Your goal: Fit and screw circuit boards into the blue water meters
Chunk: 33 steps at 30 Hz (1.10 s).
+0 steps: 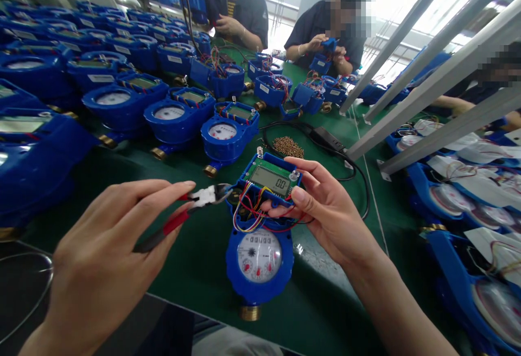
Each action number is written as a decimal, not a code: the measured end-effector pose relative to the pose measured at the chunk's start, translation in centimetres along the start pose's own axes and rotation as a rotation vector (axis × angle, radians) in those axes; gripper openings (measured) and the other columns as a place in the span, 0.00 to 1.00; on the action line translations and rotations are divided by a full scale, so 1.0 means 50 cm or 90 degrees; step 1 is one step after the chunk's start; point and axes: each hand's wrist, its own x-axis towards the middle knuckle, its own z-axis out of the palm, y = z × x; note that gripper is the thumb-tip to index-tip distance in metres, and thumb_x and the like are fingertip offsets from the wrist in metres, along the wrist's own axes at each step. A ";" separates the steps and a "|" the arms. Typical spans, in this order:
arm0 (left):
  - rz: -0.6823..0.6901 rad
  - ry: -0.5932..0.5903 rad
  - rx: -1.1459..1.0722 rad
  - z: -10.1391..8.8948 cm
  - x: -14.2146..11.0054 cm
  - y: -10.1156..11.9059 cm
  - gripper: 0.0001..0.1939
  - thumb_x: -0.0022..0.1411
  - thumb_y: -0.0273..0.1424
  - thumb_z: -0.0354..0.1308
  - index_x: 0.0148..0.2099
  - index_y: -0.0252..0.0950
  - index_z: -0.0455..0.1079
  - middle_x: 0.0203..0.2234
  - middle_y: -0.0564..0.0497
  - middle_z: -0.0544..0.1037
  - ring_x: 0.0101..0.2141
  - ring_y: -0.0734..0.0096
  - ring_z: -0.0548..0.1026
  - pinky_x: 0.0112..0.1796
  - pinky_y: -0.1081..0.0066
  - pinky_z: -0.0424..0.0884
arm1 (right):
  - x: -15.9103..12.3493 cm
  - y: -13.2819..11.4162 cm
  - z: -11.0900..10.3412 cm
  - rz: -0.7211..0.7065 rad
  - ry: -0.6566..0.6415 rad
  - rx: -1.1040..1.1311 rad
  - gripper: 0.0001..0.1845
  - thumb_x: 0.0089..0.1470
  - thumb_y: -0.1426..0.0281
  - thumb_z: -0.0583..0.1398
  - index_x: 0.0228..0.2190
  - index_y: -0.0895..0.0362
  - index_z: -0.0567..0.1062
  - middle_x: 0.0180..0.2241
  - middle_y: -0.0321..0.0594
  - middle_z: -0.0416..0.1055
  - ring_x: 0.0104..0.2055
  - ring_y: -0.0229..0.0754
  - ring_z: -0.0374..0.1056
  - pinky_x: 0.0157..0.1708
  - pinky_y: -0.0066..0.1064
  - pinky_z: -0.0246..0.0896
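The blue meter [259,255] is set on the green table [195,269], dial up, its long axis running away from the viewer and its brass fitting [250,313] pointed nearer. Above its far end, the display module [271,177] is pinched between thumb and fingers of the right hand [325,207], screen tilted upward, long axis crosswise. Pliers [203,197] are gripped by the bent fingers of the left hand [109,242], aimed rightward at the module's left corner; contact cannot be told. The space between module and dial is crossed by looped wires [248,209]. Beyond, a screw pile [288,147] is partly ringed by a black cable [364,182].
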 end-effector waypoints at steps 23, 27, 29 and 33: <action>0.338 0.000 0.094 -0.019 0.118 0.061 0.17 0.61 0.20 0.62 0.52 0.37 0.75 0.39 0.44 0.82 0.35 0.53 0.76 0.33 0.59 0.62 | -0.003 -0.001 -0.001 -0.008 0.042 -0.042 0.24 0.54 0.66 0.71 0.49 0.51 0.71 0.53 0.40 0.71 0.33 0.37 0.79 0.36 0.28 0.81; 0.364 0.011 0.111 -0.020 0.128 0.051 0.18 0.60 0.24 0.66 0.52 0.41 0.76 0.39 0.48 0.83 0.36 0.55 0.75 0.33 0.61 0.62 | -0.003 0.000 -0.002 -0.011 0.043 -0.038 0.23 0.54 0.66 0.71 0.49 0.51 0.72 0.50 0.39 0.72 0.33 0.36 0.79 0.35 0.26 0.80; 0.380 0.015 0.111 -0.020 0.135 0.047 0.17 0.61 0.24 0.65 0.52 0.42 0.76 0.39 0.50 0.83 0.36 0.56 0.75 0.33 0.62 0.62 | -0.003 0.000 -0.002 -0.013 0.049 -0.038 0.23 0.54 0.66 0.71 0.49 0.51 0.72 0.50 0.39 0.72 0.35 0.37 0.79 0.35 0.27 0.81; 0.421 0.011 0.109 -0.020 0.149 0.044 0.16 0.62 0.24 0.63 0.52 0.40 0.75 0.37 0.51 0.82 0.35 0.58 0.75 0.31 0.63 0.59 | -0.004 0.000 -0.002 -0.018 0.043 -0.042 0.23 0.53 0.66 0.72 0.49 0.51 0.72 0.50 0.38 0.73 0.33 0.36 0.79 0.36 0.27 0.80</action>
